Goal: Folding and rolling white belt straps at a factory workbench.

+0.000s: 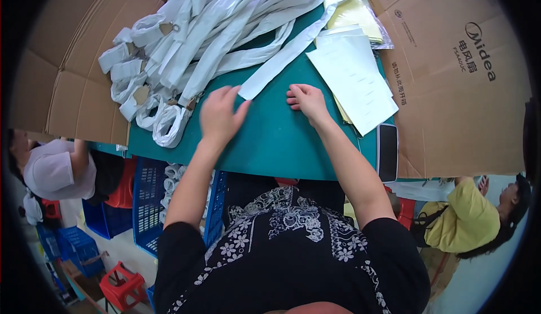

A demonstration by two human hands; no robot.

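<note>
A white fabric strap [282, 69] runs diagonally across the green table, its flat cut end lying between my hands. My left hand [218, 116] is just left of that end, slightly blurred, with thumb and fingers apart and nothing visible between them. To the right, my right hand [309, 103] hovers over the table with its fingers curled in; anything inside them is hidden. Beyond my left hand spreads a big pile of white straps [225, 26]. Several are folded into thick loops [169, 125], some with small tan and metal pieces.
White printed sheets [355, 80] lie over yellow ones by my right hand. A dark-screened phone [387, 153] rests at the table's right edge. Cardboard walls [451, 88] flank both sides. Below left stands a blue crate [147, 201] with white rolls beside it. People sit at either side.
</note>
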